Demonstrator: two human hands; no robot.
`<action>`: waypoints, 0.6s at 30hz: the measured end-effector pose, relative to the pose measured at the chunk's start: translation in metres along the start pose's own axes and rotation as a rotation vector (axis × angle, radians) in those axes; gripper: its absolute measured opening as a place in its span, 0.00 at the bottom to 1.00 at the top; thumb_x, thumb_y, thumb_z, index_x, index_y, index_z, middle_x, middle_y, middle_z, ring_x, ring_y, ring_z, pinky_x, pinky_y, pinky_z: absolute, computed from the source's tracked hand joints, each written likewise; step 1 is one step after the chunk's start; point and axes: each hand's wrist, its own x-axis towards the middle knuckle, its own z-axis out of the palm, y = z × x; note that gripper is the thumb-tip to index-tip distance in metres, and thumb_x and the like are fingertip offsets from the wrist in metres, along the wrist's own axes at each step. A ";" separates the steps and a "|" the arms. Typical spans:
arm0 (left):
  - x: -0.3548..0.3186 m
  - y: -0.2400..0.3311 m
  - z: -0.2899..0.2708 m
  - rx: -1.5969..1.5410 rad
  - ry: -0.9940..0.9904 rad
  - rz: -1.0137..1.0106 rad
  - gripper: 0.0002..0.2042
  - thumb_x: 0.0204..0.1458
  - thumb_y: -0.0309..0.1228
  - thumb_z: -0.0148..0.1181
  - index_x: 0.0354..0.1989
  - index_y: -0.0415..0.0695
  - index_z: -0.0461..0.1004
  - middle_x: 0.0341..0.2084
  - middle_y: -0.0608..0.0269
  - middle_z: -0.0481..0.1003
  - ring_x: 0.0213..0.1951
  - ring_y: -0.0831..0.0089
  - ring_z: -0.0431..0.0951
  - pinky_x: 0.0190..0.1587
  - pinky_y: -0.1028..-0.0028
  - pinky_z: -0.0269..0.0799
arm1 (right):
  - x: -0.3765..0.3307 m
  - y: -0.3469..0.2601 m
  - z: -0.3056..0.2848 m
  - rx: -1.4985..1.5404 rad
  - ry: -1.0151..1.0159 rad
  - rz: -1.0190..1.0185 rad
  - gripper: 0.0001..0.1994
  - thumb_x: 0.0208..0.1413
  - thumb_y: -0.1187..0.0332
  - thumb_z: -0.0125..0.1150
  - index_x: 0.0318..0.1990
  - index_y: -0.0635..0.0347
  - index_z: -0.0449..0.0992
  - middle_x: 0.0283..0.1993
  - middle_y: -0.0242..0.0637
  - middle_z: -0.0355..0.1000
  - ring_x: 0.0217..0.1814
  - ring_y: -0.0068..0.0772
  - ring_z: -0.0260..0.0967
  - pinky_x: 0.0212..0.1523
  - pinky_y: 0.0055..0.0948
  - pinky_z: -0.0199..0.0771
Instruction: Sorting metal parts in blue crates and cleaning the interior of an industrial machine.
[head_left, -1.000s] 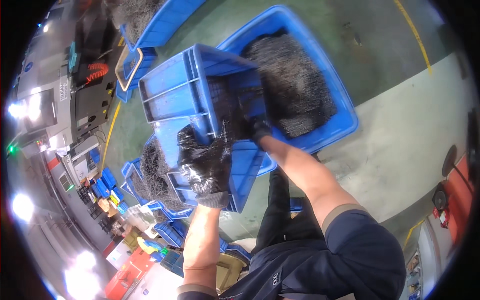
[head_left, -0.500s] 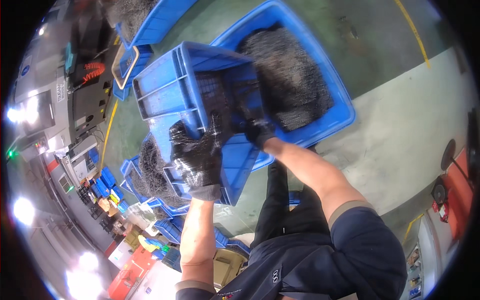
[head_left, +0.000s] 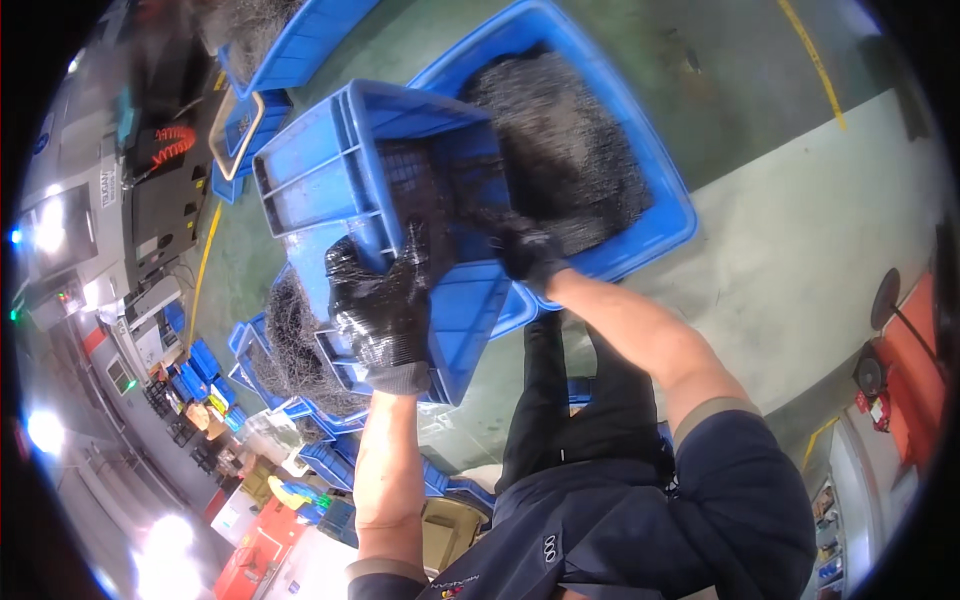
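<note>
A blue plastic crate (head_left: 330,190) is tipped on its side, its mouth facing the large blue tub (head_left: 672,222) on the right. My left hand (head_left: 385,305), in a shiny black glove, grips the crate's near rim with the thumb spread from the fingers. Dark residue coats the crate's inside. My right hand (head_left: 532,258), also black-gloved, is curled at the crate's mouth. Something dark extends from it toward the crate's inside; I cannot make out what it is. Dark grey metal shavings (head_left: 570,140) lie heaped in the tub.
More blue bins hold tangled shavings (head_left: 300,345) at left and at the upper left (head_left: 310,60). A machine (head_left: 160,200) with a coiled red hose stands at left. Yellow lines (head_left: 815,65) mark the green floor. A red machine part (head_left: 905,375) is at far right.
My right hand has drawn a little outward, to the right, from the crate's mouth. The left hand keeps its grip, and the whole view has shifted slightly.
</note>
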 end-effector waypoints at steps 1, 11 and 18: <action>-0.001 0.009 0.004 -0.130 0.015 0.113 0.18 0.44 0.37 0.69 0.33 0.36 0.71 0.18 0.57 0.74 0.20 0.68 0.73 0.28 0.69 0.71 | 0.026 0.018 0.027 -0.209 0.156 -0.049 0.27 0.58 0.57 0.45 0.66 0.44 0.55 0.54 0.45 0.67 0.54 0.49 0.66 0.53 0.42 0.66; 0.001 -0.002 -0.002 -0.052 -0.023 -0.067 0.18 0.43 0.36 0.69 0.35 0.36 0.71 0.21 0.57 0.74 0.22 0.69 0.73 0.29 0.70 0.71 | 0.035 0.047 -0.018 -0.466 0.080 -0.029 0.17 0.58 0.58 0.44 0.52 0.47 0.71 0.40 0.47 0.75 0.36 0.49 0.75 0.36 0.44 0.73; 0.004 0.009 0.003 -0.097 -0.007 0.051 0.18 0.43 0.36 0.70 0.35 0.37 0.71 0.23 0.55 0.77 0.23 0.70 0.75 0.29 0.72 0.71 | 0.045 -0.006 0.061 -0.510 0.565 -0.300 0.16 0.59 0.57 0.43 0.47 0.52 0.74 0.41 0.50 0.73 0.33 0.49 0.73 0.36 0.46 0.73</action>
